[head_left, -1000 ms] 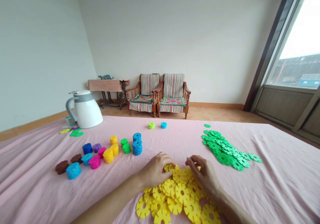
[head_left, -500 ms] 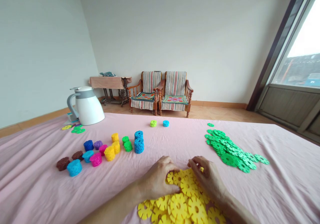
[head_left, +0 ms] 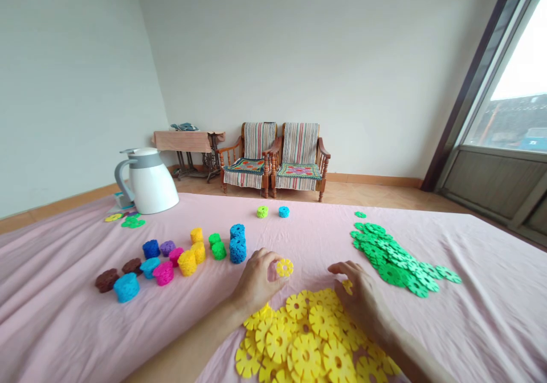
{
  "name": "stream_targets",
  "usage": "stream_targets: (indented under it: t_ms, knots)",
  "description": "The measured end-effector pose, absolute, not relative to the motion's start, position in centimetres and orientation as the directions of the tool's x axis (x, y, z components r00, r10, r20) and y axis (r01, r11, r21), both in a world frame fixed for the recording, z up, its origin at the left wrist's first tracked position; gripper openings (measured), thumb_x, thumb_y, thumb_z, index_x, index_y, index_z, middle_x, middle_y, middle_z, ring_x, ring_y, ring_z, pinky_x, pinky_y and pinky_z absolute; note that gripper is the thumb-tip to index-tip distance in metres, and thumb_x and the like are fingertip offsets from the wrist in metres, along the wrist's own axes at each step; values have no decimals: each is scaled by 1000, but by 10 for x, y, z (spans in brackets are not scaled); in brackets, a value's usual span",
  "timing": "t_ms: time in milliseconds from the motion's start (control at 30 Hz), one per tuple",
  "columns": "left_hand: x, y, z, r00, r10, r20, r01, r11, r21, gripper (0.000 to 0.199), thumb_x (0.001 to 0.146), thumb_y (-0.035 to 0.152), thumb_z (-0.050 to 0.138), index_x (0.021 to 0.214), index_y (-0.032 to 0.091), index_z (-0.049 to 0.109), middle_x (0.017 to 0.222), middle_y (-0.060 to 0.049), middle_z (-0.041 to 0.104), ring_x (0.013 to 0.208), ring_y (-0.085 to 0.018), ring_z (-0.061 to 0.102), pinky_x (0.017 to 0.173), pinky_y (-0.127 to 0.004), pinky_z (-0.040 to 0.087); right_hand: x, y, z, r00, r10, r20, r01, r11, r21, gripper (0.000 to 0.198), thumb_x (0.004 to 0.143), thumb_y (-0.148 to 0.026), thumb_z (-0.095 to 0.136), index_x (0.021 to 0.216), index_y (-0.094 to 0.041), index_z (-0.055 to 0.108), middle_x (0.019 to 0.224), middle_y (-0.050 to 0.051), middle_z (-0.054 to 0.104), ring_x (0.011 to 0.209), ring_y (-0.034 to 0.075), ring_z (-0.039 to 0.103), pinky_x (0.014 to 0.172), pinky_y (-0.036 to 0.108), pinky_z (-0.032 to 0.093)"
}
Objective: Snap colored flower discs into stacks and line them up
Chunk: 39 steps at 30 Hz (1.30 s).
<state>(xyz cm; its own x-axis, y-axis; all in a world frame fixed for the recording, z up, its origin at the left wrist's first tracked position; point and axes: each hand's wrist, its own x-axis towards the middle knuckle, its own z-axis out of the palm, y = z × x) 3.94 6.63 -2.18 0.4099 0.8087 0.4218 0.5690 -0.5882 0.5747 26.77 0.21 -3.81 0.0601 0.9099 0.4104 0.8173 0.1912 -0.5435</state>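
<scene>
Between the thumb and fingers of my left hand (head_left: 258, 277) is a yellow notched flower-shaped plastic disc (head_left: 284, 267), its round face showing. My right hand (head_left: 359, 289) hovers at the far right side of a loose pile of yellow discs (head_left: 305, 354). Its index finger reaches forward, apart from the thumb. Another yellow disc (head_left: 347, 286) shows partly inside that hand, behind the thumb; the curled fingers hide the rest. The pile spreads across the pink cloth (head_left: 307, 229) below both hands.
Left of my hands stand short stacks of discs, among them a tall blue stack (head_left: 237, 243). A lime stack (head_left: 262, 211) and a small blue stack (head_left: 284, 211) stand farther back. Loose green discs (head_left: 391, 260) lie at right. A white jug (head_left: 152, 183) stands back left.
My left hand has lifted off the yellow pile and moved forward and left with a yellow disc. My right hand has shifted slightly right, its index finger and thumb farther apart.
</scene>
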Motion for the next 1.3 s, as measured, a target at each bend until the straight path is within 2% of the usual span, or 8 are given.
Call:
stream_targets:
  t_ms: [200,333,433,600,700,867,1067,1300]
  knots:
    - [40,68,-25,425,806,412,601,-592,537,27,62,16,67,88,20,62,90,-3,60,91,-22,53,82,-34,41,304,0,-42,-49,934,354,833,233,-501,36,61,-9,44,90,-22,61,91,5,62,89,21,56,84,37,41]
    - [40,68,-26,431,800,419,600,-600,529,25,62,17,67,86,21,62,89,-3,59,90,-22,53,82,-34,41,317,-7,-36,-93,953,288,785,248,-568,42,62,-11,45,100,-24,59,97,4,60,88,19,57,79,34,44]
    - [39,69,-27,434,799,417,599,-601,529,24,63,18,67,86,21,62,89,-3,59,90,-22,52,82,-34,41,319,-8,-30,-98,969,226,787,215,-579,34,64,-15,49,96,-23,60,93,4,60,84,18,57,74,31,45]
    - [38,70,-28,432,797,422,601,-603,524,24,62,20,68,86,20,62,89,-3,58,90,-22,53,82,-34,41,318,-4,-23,-68,987,146,807,141,-573,16,65,-18,53,79,-21,59,75,1,61,69,16,56,62,27,43]
    - [39,70,-28,423,800,427,606,-599,523,25,61,20,70,85,20,63,88,-3,59,88,-22,53,81,-34,41,314,-1,-17,-39,989,143,772,120,-624,6,68,-21,52,70,-20,58,65,0,62,61,15,55,57,26,41]
    - [40,69,-26,399,816,418,607,-576,547,25,60,19,72,84,19,64,88,-3,59,90,-22,52,81,-33,40,285,10,-6,23,986,164,543,126,-830,14,71,-29,52,69,-18,61,64,2,65,58,14,57,56,24,40]
    - [39,70,-26,391,828,403,602,-561,568,26,59,23,74,83,20,65,87,-3,59,90,-22,51,79,-32,40,236,42,-9,113,991,78,476,14,-879,17,65,-30,56,63,-16,65,57,1,63,51,11,52,47,21,34]
    - [37,75,-35,394,825,405,599,-564,568,30,58,26,75,85,20,65,87,-4,58,87,-22,50,77,-32,40,211,78,-35,167,985,53,503,-38,-863,12,62,-21,57,66,-14,67,61,3,66,55,12,56,47,19,36]
